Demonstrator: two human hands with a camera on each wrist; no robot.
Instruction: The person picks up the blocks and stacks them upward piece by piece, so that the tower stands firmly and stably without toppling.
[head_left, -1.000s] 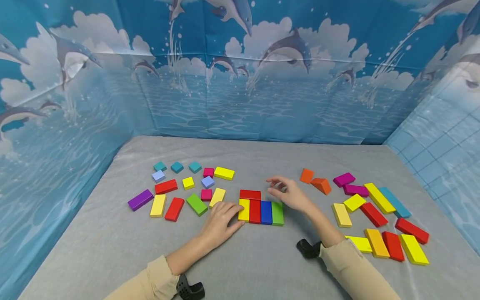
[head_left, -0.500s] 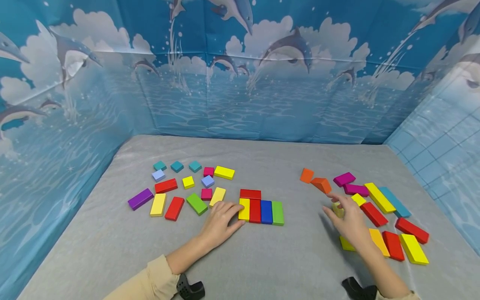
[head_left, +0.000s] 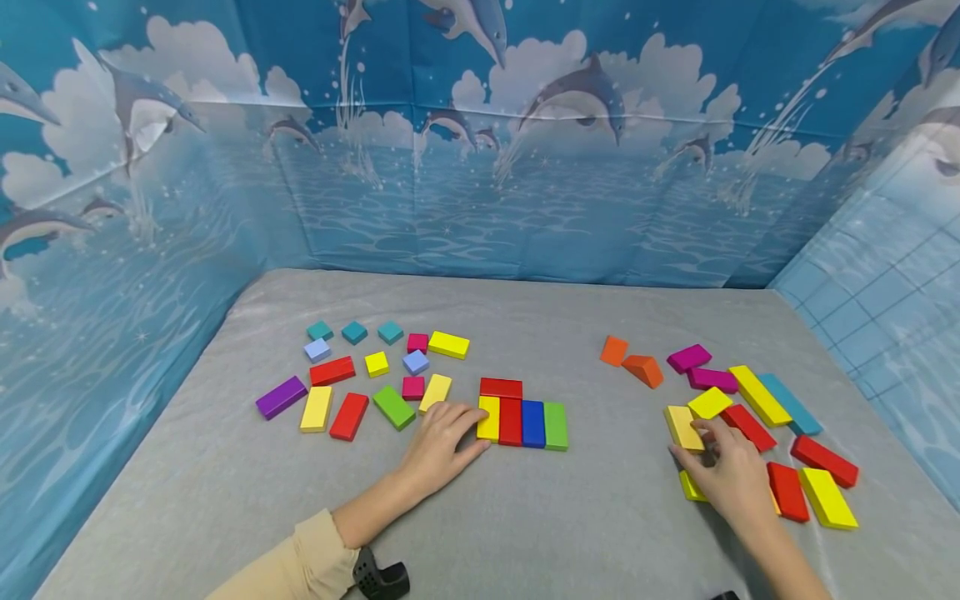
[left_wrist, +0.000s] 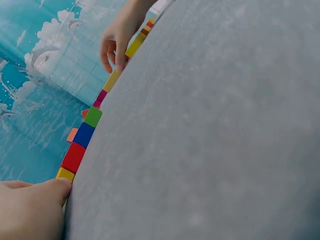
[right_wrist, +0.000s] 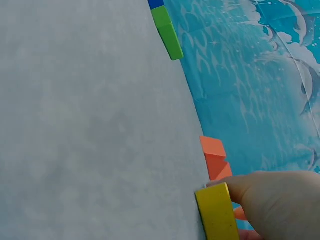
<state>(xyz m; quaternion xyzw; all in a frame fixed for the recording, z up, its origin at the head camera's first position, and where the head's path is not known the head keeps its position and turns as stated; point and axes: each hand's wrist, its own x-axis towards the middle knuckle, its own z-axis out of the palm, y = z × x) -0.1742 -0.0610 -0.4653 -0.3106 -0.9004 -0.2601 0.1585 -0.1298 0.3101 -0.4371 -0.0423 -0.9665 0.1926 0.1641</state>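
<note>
My left hand [head_left: 442, 442] rests beside a flat row of blocks, its index finger and thumb touching the yellow block [head_left: 488, 418] at the left end. To that block's right lie a red block [head_left: 510, 423], a blue block [head_left: 533, 425] and a green block [head_left: 556, 427]. Another red block [head_left: 501, 388] lies across the back of the yellow and red ones. Over on the right side, my right hand [head_left: 731, 475] pinches the near end of a pale yellow block [head_left: 679, 423] between thumb and index finger. A bright yellow block [right_wrist: 217, 212] fills the foreground of the right wrist view.
Loose blocks lie to the left, among them a purple block [head_left: 282, 398] and a green block [head_left: 393, 408]. Two orange pieces [head_left: 643, 371] sit behind my right hand. Red blocks [head_left: 823, 462], yellow ones and a long blue block [head_left: 790, 404] spread to the right.
My right hand has moved from behind the row of blocks to the right and nearer, and its fingers have come onto the pale yellow block. My left hand has stayed still.
</note>
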